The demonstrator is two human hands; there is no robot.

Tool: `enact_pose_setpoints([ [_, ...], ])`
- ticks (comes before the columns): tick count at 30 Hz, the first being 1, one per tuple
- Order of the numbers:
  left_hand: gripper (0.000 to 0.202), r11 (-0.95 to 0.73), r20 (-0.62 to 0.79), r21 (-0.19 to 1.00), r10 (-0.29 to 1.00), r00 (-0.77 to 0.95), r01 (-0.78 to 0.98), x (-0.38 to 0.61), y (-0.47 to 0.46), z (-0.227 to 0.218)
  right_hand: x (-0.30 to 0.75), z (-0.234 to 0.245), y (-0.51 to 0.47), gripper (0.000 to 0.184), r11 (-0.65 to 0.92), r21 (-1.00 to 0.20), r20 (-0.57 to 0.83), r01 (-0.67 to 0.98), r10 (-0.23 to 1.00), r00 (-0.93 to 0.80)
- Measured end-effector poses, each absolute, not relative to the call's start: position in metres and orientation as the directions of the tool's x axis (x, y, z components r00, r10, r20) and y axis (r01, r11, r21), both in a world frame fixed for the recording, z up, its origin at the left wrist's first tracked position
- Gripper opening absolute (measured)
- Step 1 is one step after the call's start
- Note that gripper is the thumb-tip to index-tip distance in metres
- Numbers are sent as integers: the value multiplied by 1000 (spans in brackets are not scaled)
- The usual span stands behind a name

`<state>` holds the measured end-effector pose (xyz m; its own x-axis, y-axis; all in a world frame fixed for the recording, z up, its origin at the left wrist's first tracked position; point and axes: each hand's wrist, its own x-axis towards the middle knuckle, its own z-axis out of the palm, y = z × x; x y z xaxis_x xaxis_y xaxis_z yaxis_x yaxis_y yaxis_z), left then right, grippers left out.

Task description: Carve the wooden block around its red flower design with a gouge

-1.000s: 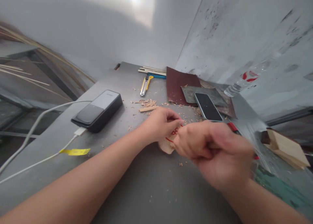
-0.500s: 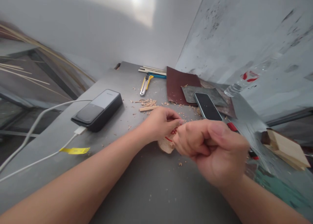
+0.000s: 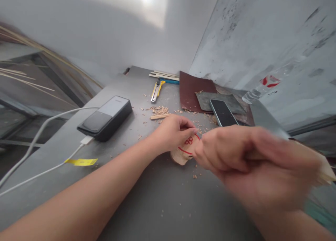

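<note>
A pale piece of wood [image 3: 181, 157] with red marks, a curved line and small loops, lies on the grey table. My left hand [image 3: 175, 130] grips its far left side, thumb and fingers closed on the edge. My right hand [image 3: 241, 157] is closed at the wood's right side, its knuckles against or just above the surface. Its back part is smeared by motion. Whatever it holds is hidden in the fist. Wood shavings [image 3: 160, 110] and a thin wooden strip [image 3: 159, 117] lie just beyond my left hand.
A yellow utility knife [image 3: 156, 91] lies farther back, near thin sticks [image 3: 165, 74]. Brown sandpaper [image 3: 194, 88] and a phone [image 3: 223, 112] are at back right, with a clear bottle [image 3: 262, 87] by the wall. A power bank [image 3: 107, 116] with a white cable [image 3: 46, 123] sits left.
My right hand has swung its wrist to the right and turned, uncovering more of the red marks. My left hand keeps its hold on the wood.
</note>
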<state>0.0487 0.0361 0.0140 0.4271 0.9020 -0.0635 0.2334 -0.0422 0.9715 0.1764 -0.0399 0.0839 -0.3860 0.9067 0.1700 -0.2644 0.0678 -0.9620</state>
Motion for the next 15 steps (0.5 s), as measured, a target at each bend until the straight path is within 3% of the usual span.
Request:
enact_pose_setpoints([
  [2,13,-12,-90,973,900,427,231,50,36,15,177,84,-40,55,93,-959,179,-268,932,-315],
  [4,13,24,-125,971,898,421,237,51,36,15,179,75,-35,55,102,-948,229,-301,876,-425],
  [8,13,58,-157,968,896,415,242,50,37,17,180,61,-28,52,86,-940,233,-330,868,-439],
  [15,8,37,-119,980,899,422,197,50,37,13,177,80,-38,55,117,-973,186,-198,908,-377],
])
